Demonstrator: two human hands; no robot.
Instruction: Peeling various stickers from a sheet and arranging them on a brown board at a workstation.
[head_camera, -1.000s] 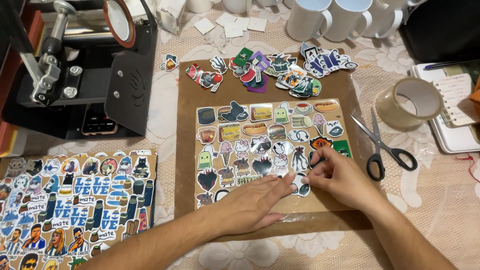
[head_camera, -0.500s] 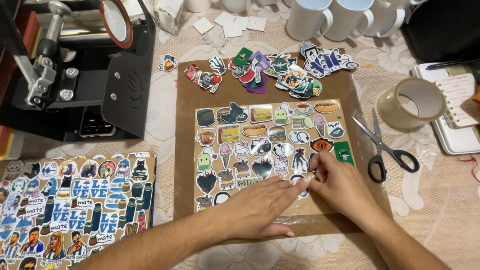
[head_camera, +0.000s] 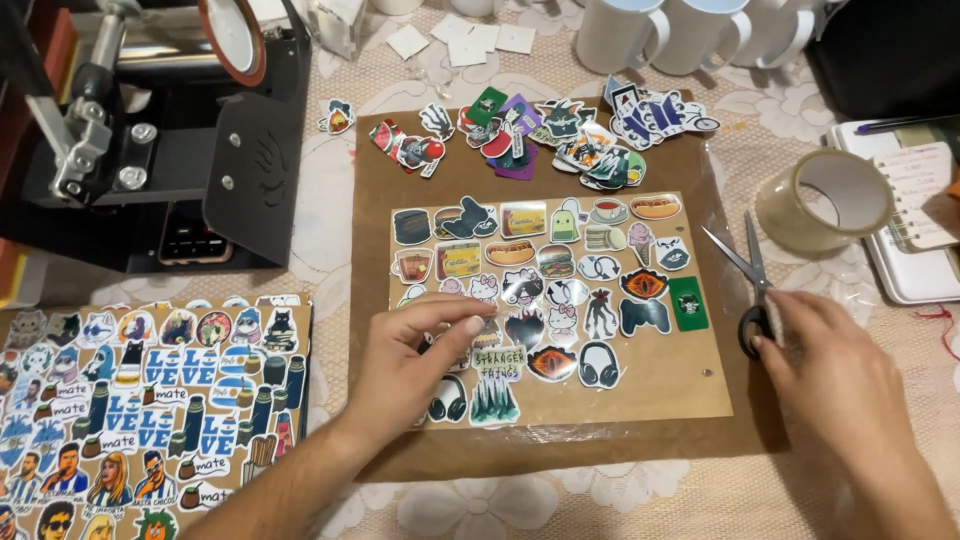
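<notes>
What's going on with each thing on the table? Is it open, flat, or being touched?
Left hand: pressed flat on sticker sheet.
Right hand: touching scissors handle.
Scissors: open, lying flat.
Tape roll: on its side, untouched.
Loose sticker pile: heaped, untouched.
Mugs: standing upright.

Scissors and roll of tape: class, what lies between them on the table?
Head view: only bare lace tablecloth lies between the scissors and the roll of tape; nothing else sits there.

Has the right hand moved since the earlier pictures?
Yes. The right hand has left the sticker sheet and gone rightward to the scissors, its fingertips now at the black handles.
</notes>
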